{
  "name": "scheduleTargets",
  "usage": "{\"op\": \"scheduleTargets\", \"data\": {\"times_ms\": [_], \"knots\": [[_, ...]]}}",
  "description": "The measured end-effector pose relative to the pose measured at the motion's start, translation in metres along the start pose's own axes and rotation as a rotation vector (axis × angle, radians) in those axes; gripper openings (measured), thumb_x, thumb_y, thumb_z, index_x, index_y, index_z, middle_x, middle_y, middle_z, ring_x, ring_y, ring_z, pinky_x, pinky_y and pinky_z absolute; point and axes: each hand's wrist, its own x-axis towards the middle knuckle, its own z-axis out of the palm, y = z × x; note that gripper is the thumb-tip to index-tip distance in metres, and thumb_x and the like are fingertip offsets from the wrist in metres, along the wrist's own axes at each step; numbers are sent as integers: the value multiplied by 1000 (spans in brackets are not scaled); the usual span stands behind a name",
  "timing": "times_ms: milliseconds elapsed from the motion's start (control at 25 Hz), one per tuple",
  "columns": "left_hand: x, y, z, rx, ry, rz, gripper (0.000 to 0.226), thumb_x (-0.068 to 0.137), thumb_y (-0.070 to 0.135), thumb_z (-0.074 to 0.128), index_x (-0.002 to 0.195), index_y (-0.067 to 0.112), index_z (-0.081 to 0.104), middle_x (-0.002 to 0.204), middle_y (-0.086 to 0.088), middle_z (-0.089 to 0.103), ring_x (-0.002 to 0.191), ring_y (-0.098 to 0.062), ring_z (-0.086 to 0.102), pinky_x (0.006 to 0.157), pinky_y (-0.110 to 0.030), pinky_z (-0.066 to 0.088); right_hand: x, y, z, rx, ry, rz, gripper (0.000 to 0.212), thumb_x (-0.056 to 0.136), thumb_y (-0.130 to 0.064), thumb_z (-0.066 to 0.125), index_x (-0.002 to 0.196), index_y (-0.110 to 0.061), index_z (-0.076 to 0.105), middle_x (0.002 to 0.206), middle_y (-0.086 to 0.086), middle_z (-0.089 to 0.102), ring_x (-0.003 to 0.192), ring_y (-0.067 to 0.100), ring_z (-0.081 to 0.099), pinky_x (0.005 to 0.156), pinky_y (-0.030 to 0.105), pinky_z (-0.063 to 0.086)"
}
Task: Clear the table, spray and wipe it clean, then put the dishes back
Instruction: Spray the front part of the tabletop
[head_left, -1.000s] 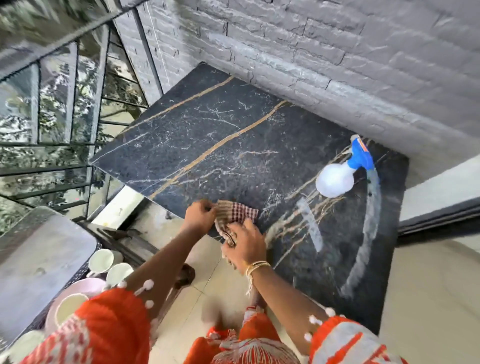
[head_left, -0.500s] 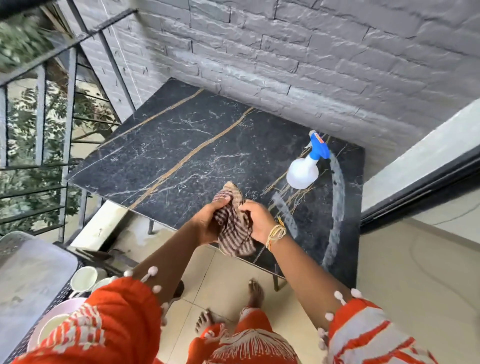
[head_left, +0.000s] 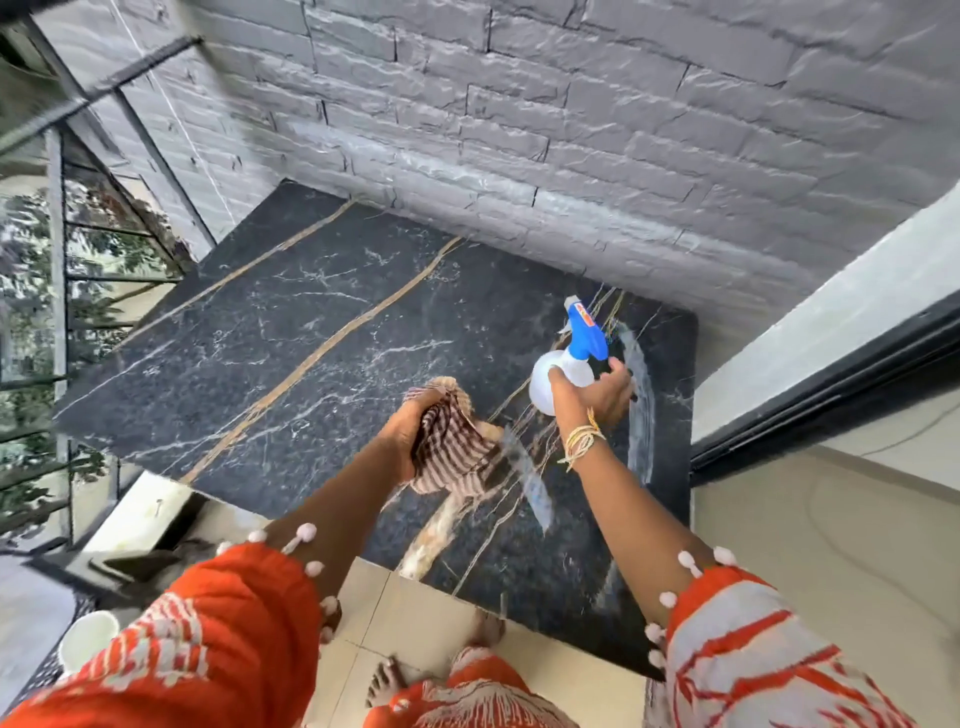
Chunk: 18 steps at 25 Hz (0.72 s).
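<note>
The black marble table (head_left: 291, 343) with gold veins stands against the grey brick wall, with no dishes on it. My left hand (head_left: 408, 434) holds a brown-and-white checked cloth (head_left: 457, 452) bunched up just above the table's near part. My right hand (head_left: 597, 397) wraps around the white body of a spray bottle (head_left: 563, 382) with a blue trigger head, which stands on the table's right side. Wet streaks show on the marble beside the bottle and below the cloth.
A grey brick wall (head_left: 571, 156) backs the table. A black metal railing (head_left: 62, 291) runs along the left. At the lower left a white cup (head_left: 85, 642) sits on a low side surface. A dark door frame (head_left: 831, 395) lies to the right.
The cloth was lifted off the table's near edge with both hands. My right hand then let go of it and reached right to grasp the spray bottle; my left hand keeps the cloth.
</note>
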Motion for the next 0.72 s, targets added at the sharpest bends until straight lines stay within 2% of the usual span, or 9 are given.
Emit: {"op": "scheduleTargets", "data": {"times_ms": [40, 120, 200, 280, 360, 480, 560, 640, 720], "knots": [[6, 5, 5, 2, -15, -17, 42, 91, 44, 54, 86, 4, 67, 66, -10, 73, 54, -20, 69, 69, -29, 49, 15, 1, 2, -30, -87, -46, 81, 62, -31, 84, 134, -14, 49, 131, 6, 54, 117, 25, 54, 93, 31, 43], [15, 14, 19, 31, 8, -30, 42, 94, 41, 49, 84, 3, 65, 62, -11, 71, 50, -21, 68, 66, -30, 47, 36, 2, 7, 2, -265, -48, 69, 68, -31, 85, 127, -13, 56, 118, 2, 61, 111, 23, 59, 90, 27, 43], [20, 22, 30, 41, 2, -19, 38, 93, 36, 51, 89, 1, 64, 66, -14, 72, 60, -25, 69, 69, -32, 48, 48, 0, 10, 3, -295, -40, 46, 73, -36, 82, 110, -14, 66, 104, 4, 67, 100, 25, 63, 86, 30, 48], [26, 28, 39, 68, 0, -15, 36, 89, 35, 57, 102, 1, 63, 73, -14, 74, 76, -28, 67, 74, -33, 51, 62, -1, 9, 5, -317, -103, 23, 77, -37, 79, 85, -18, 66, 82, 0, 66, 82, 21, 62, 76, 29, 48], [31, 30, 46, 97, 16, -12, 39, 86, 35, 61, 106, 2, 62, 76, -15, 74, 81, -29, 66, 76, -34, 52, 73, -5, 3, 108, -409, -150, 21, 81, -30, 77, 70, -25, 59, 67, -7, 57, 66, 12, 55, 68, 24, 44], [36, 30, 52, 138, 55, -37, 33, 89, 34, 58, 97, 2, 61, 64, -12, 72, 77, -28, 63, 69, -32, 49, 90, -1, -5, 221, -501, -138, 13, 83, -21, 74, 81, -25, 62, 76, -6, 59, 68, 9, 56, 68, 18, 50], [37, 31, 54, 144, 54, -54, 32, 91, 33, 55, 95, 2, 59, 60, -12, 71, 76, -28, 62, 67, -32, 48, 99, 3, -12, 256, -579, -58, 14, 85, -15, 73, 94, -20, 64, 81, -3, 57, 79, 15, 59, 64, 29, 57], [40, 34, 55, 137, 65, -58, 34, 90, 32, 56, 100, 1, 59, 68, -14, 72, 77, -29, 63, 69, -32, 49, 108, 4, -15, 239, -631, 53, 20, 86, -7, 70, 105, -10, 62, 87, 0, 58, 90, 20, 59, 58, 29, 57], [45, 37, 55, 158, 74, -71, 36, 88, 32, 58, 105, 1, 59, 83, -16, 70, 79, -30, 64, 70, -33, 50, 113, 4, -18, 255, -586, 156, 30, 86, -1, 69, 115, -3, 61, 99, 4, 62, 92, 21, 62, 58, 25, 55]]}}
